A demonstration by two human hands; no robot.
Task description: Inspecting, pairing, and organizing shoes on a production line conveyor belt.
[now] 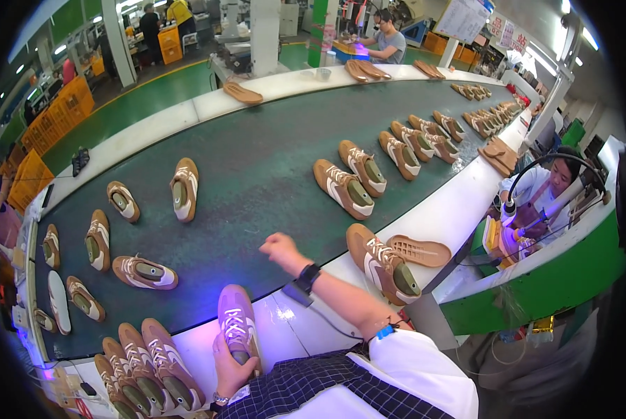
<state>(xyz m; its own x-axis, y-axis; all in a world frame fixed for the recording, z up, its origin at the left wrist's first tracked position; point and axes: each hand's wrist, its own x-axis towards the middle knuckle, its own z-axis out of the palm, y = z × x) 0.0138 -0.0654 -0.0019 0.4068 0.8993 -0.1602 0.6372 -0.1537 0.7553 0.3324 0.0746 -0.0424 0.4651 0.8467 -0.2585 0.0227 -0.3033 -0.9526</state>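
Note:
My left hand (230, 365) grips the heel end of a tan sneaker (236, 314) with white laces and a pale side stripe. The shoe rests at the near white edge, toe pointing away, lit violet. My right hand (283, 253) is over the green belt with its fingers curled closed; whether anything is in them is hidden. On that wrist is a black watch (307, 277). Left of my left hand, several tan sneakers (165, 359) stand in a row. Right of my right forearm, another sneaker (379, 262) sits beside a loose tan sole (419, 251).
The green conveyor belt (257, 167) carries several sneakers, with a line (411, 142) running back right. A dark box (297, 294) with a cable lies below my right wrist. Loose soles (366, 70) lie along the far ledge. A co-worker (550, 185) sits at right beside a green machine (536, 293).

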